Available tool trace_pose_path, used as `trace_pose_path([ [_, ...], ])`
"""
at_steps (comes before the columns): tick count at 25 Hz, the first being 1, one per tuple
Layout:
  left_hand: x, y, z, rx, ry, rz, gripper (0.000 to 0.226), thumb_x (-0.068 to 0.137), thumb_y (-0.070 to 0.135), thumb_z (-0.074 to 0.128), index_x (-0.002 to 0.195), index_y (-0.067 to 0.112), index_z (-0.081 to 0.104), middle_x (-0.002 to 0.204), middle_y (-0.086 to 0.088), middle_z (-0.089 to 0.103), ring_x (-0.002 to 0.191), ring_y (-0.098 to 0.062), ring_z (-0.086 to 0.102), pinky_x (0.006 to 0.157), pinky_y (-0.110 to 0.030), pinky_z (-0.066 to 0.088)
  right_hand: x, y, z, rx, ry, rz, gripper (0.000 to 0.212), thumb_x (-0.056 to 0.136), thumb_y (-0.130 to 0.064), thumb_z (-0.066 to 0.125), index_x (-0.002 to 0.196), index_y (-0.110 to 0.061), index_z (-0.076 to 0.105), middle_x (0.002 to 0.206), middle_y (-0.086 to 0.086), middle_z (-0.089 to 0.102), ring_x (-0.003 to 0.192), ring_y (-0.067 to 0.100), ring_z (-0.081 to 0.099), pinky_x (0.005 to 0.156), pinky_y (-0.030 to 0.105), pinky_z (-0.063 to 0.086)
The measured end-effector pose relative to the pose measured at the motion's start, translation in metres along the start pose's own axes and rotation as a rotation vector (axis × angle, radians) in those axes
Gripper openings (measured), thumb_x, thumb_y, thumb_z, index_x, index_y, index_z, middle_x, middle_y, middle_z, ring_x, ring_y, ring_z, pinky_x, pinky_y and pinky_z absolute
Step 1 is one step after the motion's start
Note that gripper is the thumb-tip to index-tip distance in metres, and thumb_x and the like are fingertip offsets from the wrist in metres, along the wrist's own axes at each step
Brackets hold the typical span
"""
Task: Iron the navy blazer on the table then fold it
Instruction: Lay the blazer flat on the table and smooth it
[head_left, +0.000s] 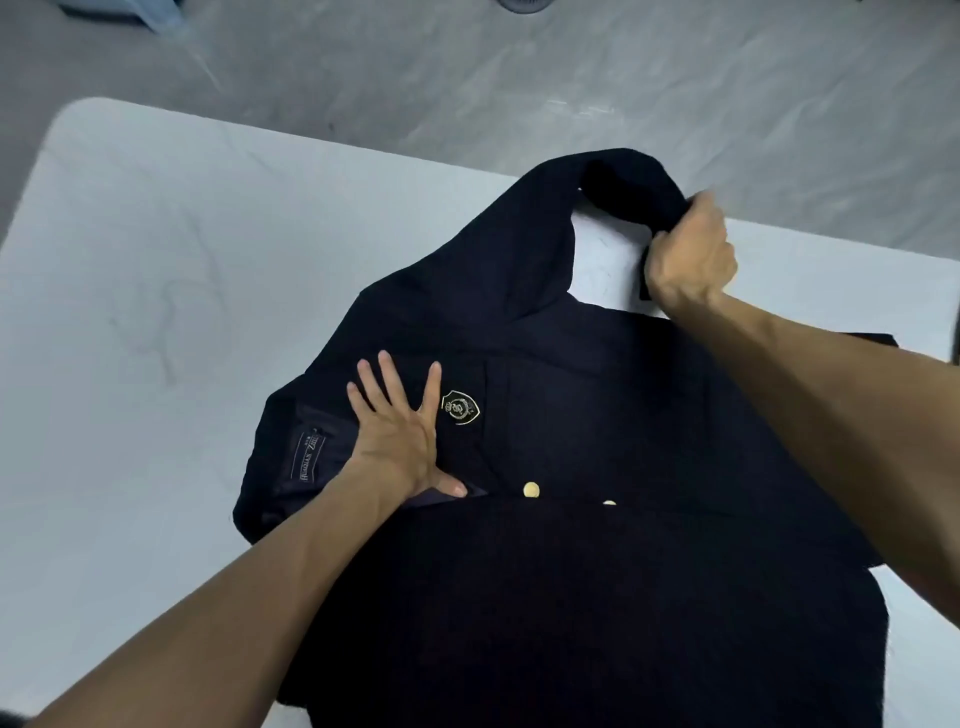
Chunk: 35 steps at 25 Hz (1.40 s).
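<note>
The navy blazer (597, 545) lies front-up on the white table (130, 312), its collar end toward the left. A gold crest badge (460, 407) and two gold buttons (531, 489) show on its chest. My left hand (397, 431) presses flat on the blazer beside the badge, fingers spread straight. My right hand (691, 254) grips the end of a sleeve (618, 182) and holds it lifted in an arc above the table's far side. No iron is in view.
The table's rounded far-left corner (78, 111) and far edge border a grey marbled floor (571, 78). A light blue object (150, 10) and a dark round item (524, 4) sit at the top edge of the view.
</note>
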<state>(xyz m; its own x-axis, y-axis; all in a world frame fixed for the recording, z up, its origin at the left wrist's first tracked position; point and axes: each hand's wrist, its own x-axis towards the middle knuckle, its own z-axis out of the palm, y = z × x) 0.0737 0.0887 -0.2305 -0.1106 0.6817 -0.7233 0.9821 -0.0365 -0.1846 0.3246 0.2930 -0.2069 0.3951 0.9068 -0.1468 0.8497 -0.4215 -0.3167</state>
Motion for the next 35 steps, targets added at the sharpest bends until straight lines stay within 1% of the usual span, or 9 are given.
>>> trace_pose_path([
  [3, -0.002, 0.0, -0.004, -0.019, -0.034, -0.008, 0.156, 0.051, 0.095, 0.055, 0.137, 0.013, -0.046, 0.143, -0.047, -0.032, 0.136, -0.066, -0.018, 0.116, -0.068, 0.005, -0.009, 0.02, -0.015, -0.012, 0.073, -0.049, 0.058, 0.079, -0.001, 0.054, 0.135, -0.009, 0.042, 0.136, 0.017, 0.039, 0.107, 0.039, 0.054, 0.086, 0.048, 0.044],
  [8, -0.013, -0.013, -0.01, -0.191, -0.002, 0.058, 0.136, 0.063, 0.088, 0.057, 0.154, 0.023, -0.021, 0.155, -0.034, -0.024, 0.145, -0.052, -0.018, 0.119, -0.059, -0.002, -0.113, -0.029, 0.016, 0.019, -0.064, -1.184, 0.063, 0.08, -0.012, 0.055, 0.142, -0.018, 0.046, 0.146, 0.01, 0.042, 0.128, 0.029, 0.044, 0.106, 0.041, 0.034],
  [11, -0.026, -0.045, 0.002, -0.455, 0.391, -0.054, 0.091, 0.088, 0.069, 0.049, 0.156, 0.017, 0.02, 0.162, -0.023, 0.01, 0.15, -0.036, 0.007, 0.122, -0.046, 0.007, -0.148, -0.066, 0.056, -0.287, -0.182, -1.614, 0.056, 0.094, -0.027, 0.041, 0.149, -0.021, 0.036, 0.157, 0.005, 0.03, 0.144, 0.027, 0.027, 0.12, 0.044, 0.012],
  [17, -0.023, -0.065, 0.032, -0.337, 0.138, -0.237, 0.098, 0.095, 0.067, 0.035, 0.155, 0.005, -0.013, 0.158, -0.032, -0.016, 0.149, -0.041, -0.014, 0.122, -0.046, -0.002, -0.138, -0.075, 0.089, -0.497, -0.473, -1.231, 0.067, 0.099, -0.049, 0.038, 0.156, -0.029, 0.007, 0.164, 0.001, 0.003, 0.149, 0.03, 0.001, 0.12, 0.05, 0.003],
  [22, -0.076, -0.09, 0.036, -0.7, 0.505, -0.32, 0.079, 0.093, 0.049, 0.059, 0.153, 0.009, 0.024, 0.157, -0.018, 0.021, 0.142, -0.036, 0.027, 0.118, -0.042, 0.025, -0.223, -0.024, 0.043, -0.055, -0.343, -1.316, 0.049, 0.094, -0.036, 0.056, 0.137, -0.014, 0.051, 0.147, 0.013, 0.043, 0.137, 0.031, 0.037, 0.116, 0.046, 0.027],
  [25, -0.132, -0.079, 0.087, -1.042, 0.296, -0.659, 0.078, 0.091, 0.052, 0.062, 0.145, 0.004, 0.033, 0.144, -0.018, 0.045, 0.129, -0.036, 0.048, 0.102, -0.044, 0.042, -0.296, 0.026, 0.048, -0.182, -0.59, -1.554, 0.062, 0.093, -0.046, 0.055, 0.148, -0.025, 0.037, 0.157, 0.007, 0.029, 0.146, 0.028, 0.022, 0.12, 0.047, 0.016],
  [28, -0.16, -0.075, 0.132, -1.383, 0.025, -0.724, 0.044, 0.092, 0.04, 0.066, 0.12, 0.007, 0.057, 0.116, -0.012, 0.068, 0.102, -0.03, 0.065, 0.088, -0.04, 0.052, -0.327, 0.049, 0.071, -0.361, -0.687, -1.503, 0.072, 0.096, -0.044, 0.049, 0.155, -0.027, 0.013, 0.164, 0.005, 0.004, 0.149, 0.028, -0.005, 0.117, 0.046, -0.009],
  [32, -0.151, -0.08, 0.141, -1.451, 0.132, -0.678, 0.026, 0.098, 0.035, 0.058, 0.113, 0.014, 0.06, 0.103, -0.004, 0.069, 0.097, -0.028, 0.066, 0.086, -0.041, 0.054, -0.369, 0.031, 0.062, -0.315, -0.633, -1.241, 0.064, 0.089, -0.035, 0.057, 0.148, -0.017, 0.036, 0.154, 0.015, 0.029, 0.144, 0.037, 0.022, 0.119, 0.05, 0.004],
  [35, -0.158, -0.086, 0.148, -1.486, 0.144, -0.541, 0.027, 0.094, 0.035, 0.064, 0.114, 0.02, 0.055, 0.099, 0.006, 0.065, 0.097, -0.02, 0.065, 0.078, -0.028, 0.049, -0.417, 0.029, 0.07, -0.301, -0.674, -1.418, 0.07, 0.087, -0.05, 0.06, 0.146, -0.021, 0.037, 0.15, 0.014, 0.034, 0.138, 0.036, 0.03, 0.119, 0.052, 0.014],
])
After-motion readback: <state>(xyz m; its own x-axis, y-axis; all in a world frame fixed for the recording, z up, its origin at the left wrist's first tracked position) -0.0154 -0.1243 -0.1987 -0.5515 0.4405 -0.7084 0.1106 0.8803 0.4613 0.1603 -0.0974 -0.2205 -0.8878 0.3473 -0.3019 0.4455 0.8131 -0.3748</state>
